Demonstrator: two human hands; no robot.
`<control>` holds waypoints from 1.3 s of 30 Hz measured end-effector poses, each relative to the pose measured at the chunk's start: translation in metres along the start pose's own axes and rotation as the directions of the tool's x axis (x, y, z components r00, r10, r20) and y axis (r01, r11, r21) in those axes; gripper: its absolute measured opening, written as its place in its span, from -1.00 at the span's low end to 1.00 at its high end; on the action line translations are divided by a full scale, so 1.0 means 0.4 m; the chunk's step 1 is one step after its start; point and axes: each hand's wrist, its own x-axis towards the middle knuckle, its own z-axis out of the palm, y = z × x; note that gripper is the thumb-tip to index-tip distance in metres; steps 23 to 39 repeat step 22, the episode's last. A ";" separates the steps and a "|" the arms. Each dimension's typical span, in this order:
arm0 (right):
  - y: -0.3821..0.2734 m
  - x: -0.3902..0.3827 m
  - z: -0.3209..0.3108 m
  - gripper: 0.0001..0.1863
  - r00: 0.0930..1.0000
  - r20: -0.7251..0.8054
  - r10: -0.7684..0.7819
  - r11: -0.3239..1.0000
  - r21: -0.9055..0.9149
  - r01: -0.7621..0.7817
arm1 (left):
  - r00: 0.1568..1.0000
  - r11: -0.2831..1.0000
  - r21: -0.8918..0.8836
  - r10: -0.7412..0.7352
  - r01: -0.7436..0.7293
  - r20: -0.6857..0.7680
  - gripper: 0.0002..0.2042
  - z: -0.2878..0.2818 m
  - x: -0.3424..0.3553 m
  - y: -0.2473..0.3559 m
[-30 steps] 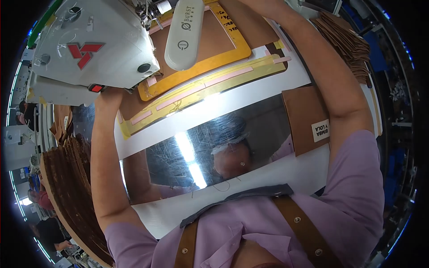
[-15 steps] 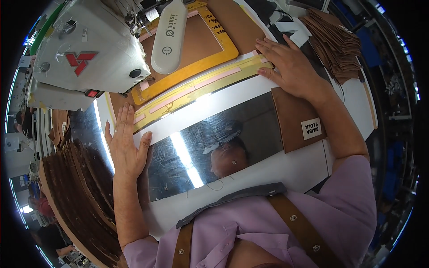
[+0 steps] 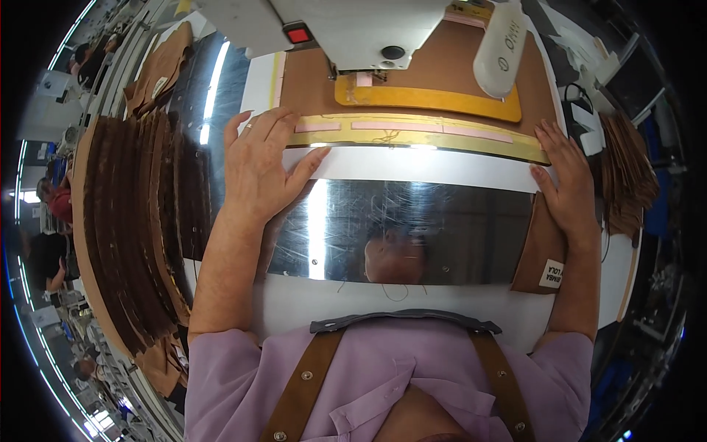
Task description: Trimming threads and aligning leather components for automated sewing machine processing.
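My left hand (image 3: 258, 166) lies flat and open, palm down, fingers spread, at the left end of the yellow template (image 3: 420, 134), its fingertips touching the strip's near edge in the upper middle of the frame. My right hand (image 3: 563, 180) is open too, fingers straight and pressed on the template's right end, the heel of the hand over a brown leather piece (image 3: 541, 254) with a small white label. Neither hand grips anything; both simply press down.

The template's long axis runs left to right across the frame, slightly bowed, so it spans from one hand to the other, just beyond my fingertips, with pink strips set along it. Straight past its middle, at the top of the frame, sits the sewing machine head (image 3: 353, 29) with a second yellow frame (image 3: 427, 99) under it on brown board. Both hands are about equally near; the left one covers more of the strip.

Below the template a shiny metal plate (image 3: 412, 232) covers the worktop (image 3: 412, 166). A fan of brown leather pieces (image 3: 140, 228) lies at the left, another stack (image 3: 626, 177) at the right.
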 end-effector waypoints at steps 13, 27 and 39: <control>0.018 -0.003 0.002 -0.48 0.998 0.037 0.042 0.998 0.041 -0.044 | 0.997 0.996 -0.056 0.074 -0.075 -0.032 -0.35 0.029 -0.010 -0.021; 0.026 -0.001 0.006 -0.52 0.999 -0.020 0.043 0.994 0.104 -0.041 | 0.992 0.994 -0.087 -0.058 0.068 0.109 -0.40 0.011 0.002 -0.012; 0.026 -0.001 0.006 -0.52 0.999 -0.020 0.043 0.994 0.104 -0.041 | 0.992 0.994 -0.087 -0.058 0.068 0.109 -0.40 0.011 0.002 -0.012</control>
